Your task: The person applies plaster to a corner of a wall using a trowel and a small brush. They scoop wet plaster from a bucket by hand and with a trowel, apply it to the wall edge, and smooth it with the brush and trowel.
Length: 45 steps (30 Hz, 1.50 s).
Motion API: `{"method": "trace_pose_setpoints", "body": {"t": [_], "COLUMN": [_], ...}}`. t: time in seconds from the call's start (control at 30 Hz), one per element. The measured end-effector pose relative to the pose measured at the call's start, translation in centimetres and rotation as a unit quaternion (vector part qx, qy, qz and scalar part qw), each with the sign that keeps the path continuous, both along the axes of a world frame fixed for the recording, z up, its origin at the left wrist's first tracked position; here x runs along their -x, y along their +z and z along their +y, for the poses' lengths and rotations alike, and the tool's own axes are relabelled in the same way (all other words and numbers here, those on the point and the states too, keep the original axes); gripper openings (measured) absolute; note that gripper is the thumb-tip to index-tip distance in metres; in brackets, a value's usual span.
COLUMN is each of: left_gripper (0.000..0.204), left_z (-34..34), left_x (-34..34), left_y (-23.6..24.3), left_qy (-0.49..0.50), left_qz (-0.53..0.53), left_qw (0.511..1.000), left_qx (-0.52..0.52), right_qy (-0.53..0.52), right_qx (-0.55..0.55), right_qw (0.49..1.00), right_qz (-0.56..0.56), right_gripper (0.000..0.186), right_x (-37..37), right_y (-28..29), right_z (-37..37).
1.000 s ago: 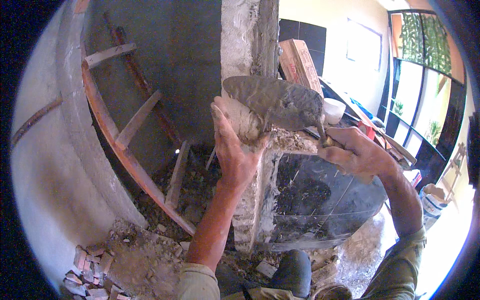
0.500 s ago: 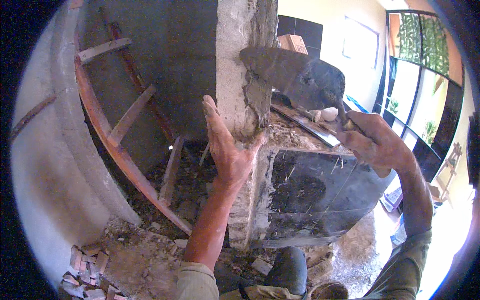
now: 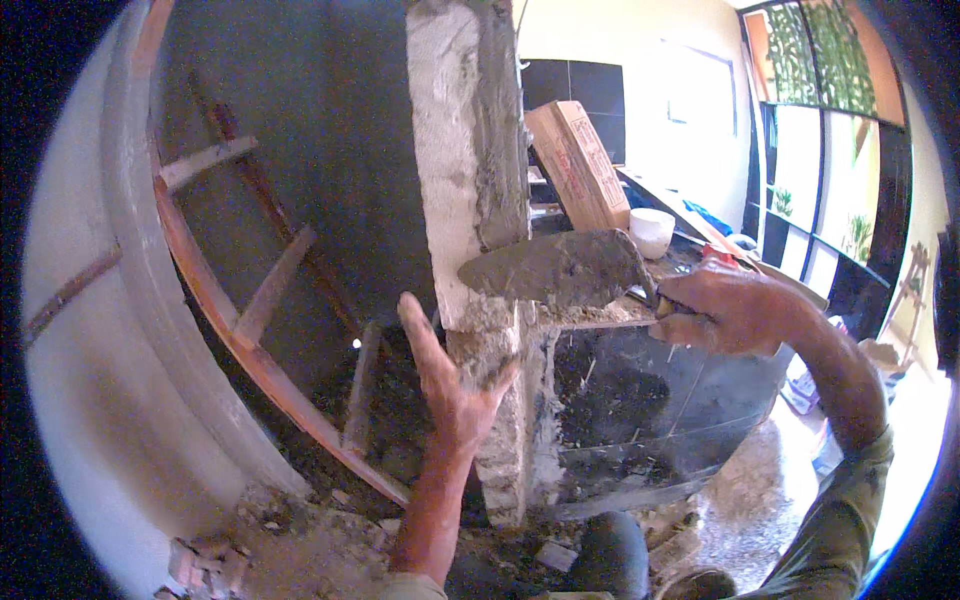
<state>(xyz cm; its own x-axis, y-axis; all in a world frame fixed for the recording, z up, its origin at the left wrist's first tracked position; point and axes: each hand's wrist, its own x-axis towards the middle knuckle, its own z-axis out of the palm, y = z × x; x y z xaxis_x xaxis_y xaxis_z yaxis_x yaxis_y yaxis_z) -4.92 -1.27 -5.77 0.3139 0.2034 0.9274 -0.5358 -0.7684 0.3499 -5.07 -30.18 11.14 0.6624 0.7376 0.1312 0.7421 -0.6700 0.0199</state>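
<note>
My right hand point(image 3: 722, 306) is closed around the handle of a pointed trowel point(image 3: 560, 268). The trowel's broad, mortar-stained blade points left, its tip in front of a rough plastered column point(image 3: 447, 130). Just below the blade, my left hand point(image 3: 455, 395) is held up with thumb and fingers spread. A lump of wet mortar point(image 3: 485, 357) shows between them at the column's lower part; whether the palm touches it cannot be told.
A wooden ladder point(image 3: 235, 325) leans at the left. Behind the trowel, a long cardboard box point(image 3: 578, 165) and a white cup point(image 3: 651, 232) stand on a cluttered counter with a dark tiled front point(image 3: 640, 410). Broken bricks point(image 3: 205, 565) and rubble lie on the floor.
The trowel has come down along the column, my right hand lowering with it. My left hand has dropped as well. The view has shifted, showing more of the cardboard box and the cup.
</note>
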Motion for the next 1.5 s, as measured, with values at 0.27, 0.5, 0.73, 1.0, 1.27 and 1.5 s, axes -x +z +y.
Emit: {"method": "trace_pose_setpoints", "body": {"t": [0.27,0.5,0.73,1.0,1.27,1.5], "left_gripper": [0.128,0.12,0.123,0.118,0.117,0.114], "left_z": [4.4,6.8,11.1,13.8,10.8,7.1], "left_x": [2.0,6.3,10.8,21.0,17.3,11.9], "left_y": [-4.3,-5.3,-11.3,-22.4,-9.1,3.4], "left_qy": [0.001,0.138,0.218,0.428,0.288,0.243], "left_qz": [-0.007,0.071,0.123,0.217,0.194,0.178], "left_qw": [1.0,0.987,0.962,0.863,0.929,0.953], "left_qx": [0.016,0.044,0.108,0.159,0.129,0.039], "right_qy": [-0.06,-0.07,-0.02,0.153,0.172,0.113], "right_qx": [-0.124,-0.148,-0.09,-0.174,-0.119,-0.16], "right_qw": [0.988,0.98,0.97,0.896,0.961,0.979], "right_qz": [-0.072,-0.115,-0.226,-0.38,-0.181,-0.054], "right_gripper": [0.05,0.056,0.032,0.037,0.034,0.031], "right_x": [0.6,0.4,1.9,-3.4,-3.5,-1.5], "right_y": [7.2,12.5,18.2,13.7,8.9,17.4], "right_z": [-0.3,0.2,0.0,-4.1,-0.8,-0.8]}}
